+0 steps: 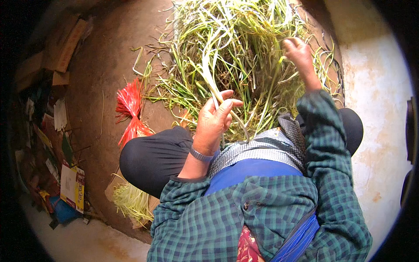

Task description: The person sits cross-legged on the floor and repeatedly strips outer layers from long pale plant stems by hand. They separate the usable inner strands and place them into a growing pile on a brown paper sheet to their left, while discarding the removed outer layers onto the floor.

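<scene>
My left hand (211, 118) grips a few long pale green stalks (208, 74) at the middle of the view; their narrow leaves reach up over a large heap of tangled green and straw-coloured plants (240, 30). At the heap's right side, my right hand (297, 54) is raised with curled fingers among loose leaves; what they hold, if anything, is too small to make out. A checked cloth (262, 144) lies across my lap, beneath the lower ends of the stalks.
Red plastic strands (131, 107), gathered in the middle, lie left of my bent knee. Below them is a pile of pale yellow-green stalks (131, 203). Cardboard (70, 43) and mixed scraps (72, 187) line the left side. A pale stained surface (371, 174) runs along the right.
</scene>
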A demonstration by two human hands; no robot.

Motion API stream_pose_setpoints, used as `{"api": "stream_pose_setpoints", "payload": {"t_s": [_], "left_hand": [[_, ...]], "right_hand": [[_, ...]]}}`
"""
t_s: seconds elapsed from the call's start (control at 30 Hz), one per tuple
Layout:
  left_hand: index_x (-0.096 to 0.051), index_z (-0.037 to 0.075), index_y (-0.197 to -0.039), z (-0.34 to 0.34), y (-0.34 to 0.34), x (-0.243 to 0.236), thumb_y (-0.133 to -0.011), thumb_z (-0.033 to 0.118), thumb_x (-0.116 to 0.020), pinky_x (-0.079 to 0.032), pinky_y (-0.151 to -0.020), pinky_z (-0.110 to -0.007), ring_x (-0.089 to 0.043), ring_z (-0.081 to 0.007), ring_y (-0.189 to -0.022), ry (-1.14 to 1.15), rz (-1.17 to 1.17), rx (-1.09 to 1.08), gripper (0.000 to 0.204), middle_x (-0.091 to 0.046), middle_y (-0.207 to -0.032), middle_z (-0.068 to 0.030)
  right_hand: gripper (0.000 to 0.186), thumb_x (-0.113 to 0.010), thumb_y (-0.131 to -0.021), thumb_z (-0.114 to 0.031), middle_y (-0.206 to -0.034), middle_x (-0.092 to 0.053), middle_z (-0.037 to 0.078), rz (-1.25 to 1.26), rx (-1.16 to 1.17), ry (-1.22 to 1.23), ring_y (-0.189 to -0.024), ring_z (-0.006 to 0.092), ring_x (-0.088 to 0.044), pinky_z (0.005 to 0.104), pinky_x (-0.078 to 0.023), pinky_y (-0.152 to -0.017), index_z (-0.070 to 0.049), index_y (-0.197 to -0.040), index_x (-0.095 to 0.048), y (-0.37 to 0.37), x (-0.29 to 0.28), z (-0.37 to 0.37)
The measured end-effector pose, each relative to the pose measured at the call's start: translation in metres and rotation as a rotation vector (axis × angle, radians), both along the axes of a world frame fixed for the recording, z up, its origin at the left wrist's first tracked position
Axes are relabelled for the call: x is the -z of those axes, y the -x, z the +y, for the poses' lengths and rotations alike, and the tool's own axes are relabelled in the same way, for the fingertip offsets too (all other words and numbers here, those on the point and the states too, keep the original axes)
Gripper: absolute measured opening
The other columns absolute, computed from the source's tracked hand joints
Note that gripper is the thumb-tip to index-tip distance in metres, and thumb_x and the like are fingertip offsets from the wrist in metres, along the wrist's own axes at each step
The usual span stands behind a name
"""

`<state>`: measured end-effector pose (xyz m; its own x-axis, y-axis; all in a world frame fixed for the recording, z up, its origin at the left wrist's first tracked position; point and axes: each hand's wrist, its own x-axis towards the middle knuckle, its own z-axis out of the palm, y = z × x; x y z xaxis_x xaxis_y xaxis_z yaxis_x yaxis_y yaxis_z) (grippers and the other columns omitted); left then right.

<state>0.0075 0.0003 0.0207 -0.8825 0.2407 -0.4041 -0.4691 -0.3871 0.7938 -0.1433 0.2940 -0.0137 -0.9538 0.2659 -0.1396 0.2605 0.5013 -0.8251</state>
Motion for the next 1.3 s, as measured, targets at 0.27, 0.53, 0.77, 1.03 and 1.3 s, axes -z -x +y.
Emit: {"api": "stream_pose_setpoints", "payload": {"t_s": [0.27,0.53,0.77,1.03,1.3], "left_hand": [[-0.06,0.004,-0.098,0.0,-0.003,0.001,-0.099,0.026,-0.05,-0.031,-0.045,-0.016,-0.041,-0.0022,-0.054,0.028,0.027,0.033,0.024,-0.066,-0.091,-0.0033],[-0.059,0.004,-0.113,-0.005,-0.003,0.0,-0.097,0.021,-0.056,-0.034,-0.046,-0.014,-0.044,-0.0007,-0.052,-0.002,0.0,-0.103,0.024,-0.067,-0.085,-0.0043],[-0.058,0.006,-0.121,-0.006,-0.001,-0.001,-0.097,0.021,-0.055,-0.03,-0.044,-0.015,-0.043,-0.0014,-0.051,-0.186,-0.094,-0.231,0.028,-0.066,-0.084,-0.0025],[-0.057,0.006,-0.117,-0.005,0.004,-0.003,-0.096,0.018,-0.056,-0.031,-0.041,-0.016,-0.04,-0.0018,-0.044,-0.121,0.02,-0.249,0.024,-0.065,-0.077,-0.0023],[-0.058,0.007,-0.107,-0.002,0.005,-0.002,-0.096,0.021,-0.059,-0.031,-0.04,-0.015,-0.043,-0.0021,-0.052,-0.128,-0.035,-0.321,0.018,-0.057,-0.078,0.0019]], "right_hand": [[0.025,-0.061,-0.094,-0.027,-0.077,-0.063,0.001,-0.471,-0.523,1.053,-0.056,0.006,-0.052,0.0196,-0.041,-0.046,-0.003,-0.1,-0.064,-0.091,-0.013,-0.14],[0.016,-0.064,-0.091,-0.015,-0.084,-0.063,0.004,-0.427,-0.228,1.317,-0.064,0.0088,-0.056,0.0218,-0.045,-0.053,-0.003,-0.1,-0.06,-0.101,-0.014,-0.151],[0.016,-0.062,-0.092,-0.015,-0.094,-0.065,0.006,-0.294,-0.099,1.391,-0.073,0.0104,-0.058,0.0271,-0.054,-0.072,-0.002,-0.102,-0.06,-0.113,-0.018,-0.158],[0.021,-0.066,-0.089,-0.022,-0.08,-0.062,0.0,-0.242,-0.26,1.131,-0.062,0.006,-0.052,0.0202,-0.043,-0.058,-0.004,-0.1,-0.063,-0.114,-0.017,-0.151],[0.017,-0.063,-0.09,-0.017,-0.092,-0.067,0.006,-0.347,-0.077,1.523,-0.063,0.0077,-0.054,0.0208,-0.045,-0.061,-0.003,-0.1,-0.061,-0.117,-0.019,-0.157]]}}
